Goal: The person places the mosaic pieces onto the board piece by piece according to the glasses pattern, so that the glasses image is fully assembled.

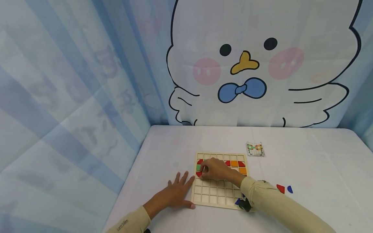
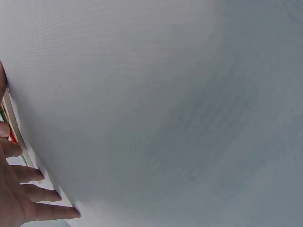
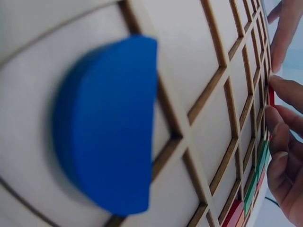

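Note:
A wooden grid board (image 1: 213, 192) lies on the white table, with red, green and orange pieces set in its upper rows. My right hand (image 1: 215, 169) is over its left part, thumb and fingertips pinching a red piece (image 3: 271, 96) at the board's surface. That red piece (image 1: 199, 174) shows in the head view in the left column, below a green square (image 1: 198, 167). Beside the board's left edge, my left hand (image 1: 175, 193) rests with spread fingers, fingertips touching or near the frame. A blue rounded piece (image 3: 106, 127) looms large near the board's corner in the right wrist view.
A small printed pattern card (image 1: 255, 149) lies behind the board, to the right. A red piece (image 1: 280, 188) and a blue piece (image 1: 289, 189) are on the table beyond the right sleeve. A curtain with a cartoon figure (image 1: 242, 110) hangs behind the table.

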{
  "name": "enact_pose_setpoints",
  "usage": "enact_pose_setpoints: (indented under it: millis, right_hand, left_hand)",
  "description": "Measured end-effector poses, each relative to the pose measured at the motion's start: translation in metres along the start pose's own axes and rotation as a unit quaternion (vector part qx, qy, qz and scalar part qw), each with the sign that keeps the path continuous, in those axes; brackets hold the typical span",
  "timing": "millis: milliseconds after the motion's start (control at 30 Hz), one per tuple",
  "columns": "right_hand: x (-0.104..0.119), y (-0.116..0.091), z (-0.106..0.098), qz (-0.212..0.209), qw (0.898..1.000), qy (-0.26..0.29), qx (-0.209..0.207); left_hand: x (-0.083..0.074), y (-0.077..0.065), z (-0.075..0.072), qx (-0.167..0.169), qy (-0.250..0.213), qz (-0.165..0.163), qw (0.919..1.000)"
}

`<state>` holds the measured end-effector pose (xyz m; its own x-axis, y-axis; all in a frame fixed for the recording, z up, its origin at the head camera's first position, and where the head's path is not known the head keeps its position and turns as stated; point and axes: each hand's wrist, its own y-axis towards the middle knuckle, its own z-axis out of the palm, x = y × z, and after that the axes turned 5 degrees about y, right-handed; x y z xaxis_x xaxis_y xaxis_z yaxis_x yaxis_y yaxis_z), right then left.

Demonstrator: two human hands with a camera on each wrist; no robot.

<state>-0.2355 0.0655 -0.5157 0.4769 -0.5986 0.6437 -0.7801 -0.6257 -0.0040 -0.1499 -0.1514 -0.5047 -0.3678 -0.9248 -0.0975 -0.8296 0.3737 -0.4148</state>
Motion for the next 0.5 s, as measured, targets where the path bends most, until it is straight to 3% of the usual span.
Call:
enact_pose_setpoints:
  millis: [500]
  right_hand:
    - [0.0018, -0.0007, 0.0004, 0.020, 1.000, 0.003, -0.011]
  left_hand:
    - [0.0016, 0.0014, 0.0022, -0.001, 0.000, 0.005, 1.0000]
